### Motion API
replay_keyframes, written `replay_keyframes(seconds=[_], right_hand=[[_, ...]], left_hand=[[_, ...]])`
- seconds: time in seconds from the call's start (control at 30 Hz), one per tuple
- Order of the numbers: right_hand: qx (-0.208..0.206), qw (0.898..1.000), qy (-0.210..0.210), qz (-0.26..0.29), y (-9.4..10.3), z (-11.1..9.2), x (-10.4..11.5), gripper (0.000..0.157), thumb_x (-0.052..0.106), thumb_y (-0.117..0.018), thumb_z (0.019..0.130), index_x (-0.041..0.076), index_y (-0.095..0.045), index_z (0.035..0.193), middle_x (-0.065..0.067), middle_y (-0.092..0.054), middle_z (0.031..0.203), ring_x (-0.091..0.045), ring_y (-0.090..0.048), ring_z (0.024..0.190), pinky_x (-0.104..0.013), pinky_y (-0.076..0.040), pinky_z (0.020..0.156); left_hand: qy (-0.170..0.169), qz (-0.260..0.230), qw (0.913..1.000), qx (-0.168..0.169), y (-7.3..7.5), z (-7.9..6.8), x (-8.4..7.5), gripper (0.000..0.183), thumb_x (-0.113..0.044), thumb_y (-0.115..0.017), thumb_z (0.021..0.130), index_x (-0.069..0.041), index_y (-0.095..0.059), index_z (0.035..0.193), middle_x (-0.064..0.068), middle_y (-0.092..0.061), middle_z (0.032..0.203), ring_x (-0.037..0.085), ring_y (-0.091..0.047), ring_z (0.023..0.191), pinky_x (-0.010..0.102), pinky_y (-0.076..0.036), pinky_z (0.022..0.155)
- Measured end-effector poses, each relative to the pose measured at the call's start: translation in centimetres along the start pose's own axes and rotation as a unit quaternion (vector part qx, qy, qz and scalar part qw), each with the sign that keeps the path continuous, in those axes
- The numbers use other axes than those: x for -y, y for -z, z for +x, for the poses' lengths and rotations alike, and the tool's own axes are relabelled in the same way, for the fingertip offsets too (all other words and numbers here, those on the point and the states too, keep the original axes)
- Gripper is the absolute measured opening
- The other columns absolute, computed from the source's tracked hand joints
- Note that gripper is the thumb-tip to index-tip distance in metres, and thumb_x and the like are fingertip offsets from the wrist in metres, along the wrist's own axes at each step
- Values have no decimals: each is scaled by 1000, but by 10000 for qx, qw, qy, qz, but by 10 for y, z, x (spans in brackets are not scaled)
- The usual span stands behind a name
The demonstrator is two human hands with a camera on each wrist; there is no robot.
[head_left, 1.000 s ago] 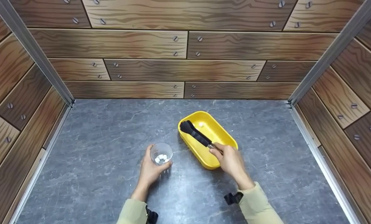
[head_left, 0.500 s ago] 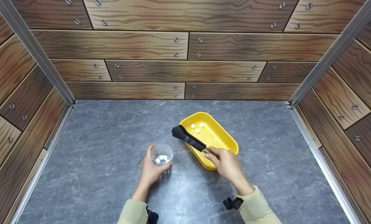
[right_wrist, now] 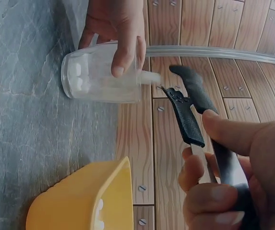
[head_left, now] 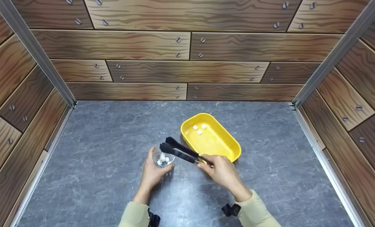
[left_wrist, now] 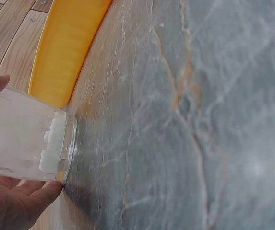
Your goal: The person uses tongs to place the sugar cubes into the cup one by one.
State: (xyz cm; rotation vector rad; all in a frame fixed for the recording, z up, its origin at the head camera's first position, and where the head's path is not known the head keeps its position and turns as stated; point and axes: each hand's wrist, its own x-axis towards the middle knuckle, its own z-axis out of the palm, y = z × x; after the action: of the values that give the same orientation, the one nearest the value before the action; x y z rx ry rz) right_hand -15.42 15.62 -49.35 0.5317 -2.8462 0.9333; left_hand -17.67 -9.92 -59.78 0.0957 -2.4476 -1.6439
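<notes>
My left hand [head_left: 154, 171] holds a clear plastic cup [right_wrist: 103, 72] round its side, upright on the grey surface. Several small white cube-like pieces [head_left: 163, 159] lie at its bottom. Tongs [head_left: 181, 151] with black tips and metal arms are in my right hand [head_left: 223, 171], thumb on one arm and fingers on the other. Their tips are spread apart over the cup's mouth. In the right wrist view one white piece [right_wrist: 150, 77] is at the cup's mouth, just off the tips. A yellow tray [head_left: 222, 135] stands right of the cup, with 3 white pieces [head_left: 199, 132] in its far end.
Wood-patterned panels [head_left: 146, 71] rise at the back and on both sides. Metal corner posts [head_left: 332, 56] join them at the surface's far corners. The grey marbled surface [head_left: 105, 132] extends around the cup and tray.
My right hand has carried the tongs leftward from over the tray to the cup, and their tips have spread. A white piece has come free at the cup. My left hand stays put.
</notes>
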Motion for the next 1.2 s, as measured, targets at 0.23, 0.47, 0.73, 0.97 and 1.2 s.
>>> replay_keyframes(seconds=[0.23, 0.47, 0.73, 0.97, 1.2], right_hand=[[-231, 9995, -208, -104, 4, 2, -6, 34, 33, -76, 86, 14, -74, 114, 5, -68, 84, -7, -53, 65, -30, -47, 57], [-361, 9980, -519, 69, 11, 7, -18, 40, 31, -76, 87, 6, -72, 118, -1, -67, 81, -10, -51, 61, -30, -45, 54], [-517, 9950, -852, -13, 22, 15, -37, 41, 35, -73, 89, 8, -71, 120, 1, -62, 75, -13, -49, 58, -31, -42, 52], [-390, 9913, -1244, -209, 26, 20, -55, 47, 39, -71, 90, 6, -68, 124, -13, -71, 99, -21, -63, 75, -40, -52, 64], [-323, 9857, -1436, -824, 24, 21, -69, 46, 39, -69, 91, 7, -68, 124, -12, -72, 93, -21, -61, 65, -39, -49, 54]], left_hand=[[-70, -62, 10000, -35, 0, 0, 0, 102, -25, -92, 61, -2, -38, 145, 25, -55, 131, 38, -56, 115, 51, -43, 100], [-29, 12, 10000, -40, 1, 0, -1, 104, -26, -92, 60, -1, -37, 145, 27, -52, 134, 42, -53, 118, 56, -41, 101], [49, 58, 10000, -49, 0, 1, -1, 103, -26, -92, 61, -1, -37, 145, 26, -51, 136, 42, -51, 122, 54, -40, 102], [98, 48, 9999, -39, 0, 1, -1, 103, -26, -91, 62, 0, -36, 145, 26, -50, 137, 41, -49, 123, 53, -39, 103], [56, 55, 10000, -43, 0, 0, 0, 103, -26, -92, 61, 0, -37, 145, 26, -50, 136, 41, -50, 123, 54, -39, 103]])
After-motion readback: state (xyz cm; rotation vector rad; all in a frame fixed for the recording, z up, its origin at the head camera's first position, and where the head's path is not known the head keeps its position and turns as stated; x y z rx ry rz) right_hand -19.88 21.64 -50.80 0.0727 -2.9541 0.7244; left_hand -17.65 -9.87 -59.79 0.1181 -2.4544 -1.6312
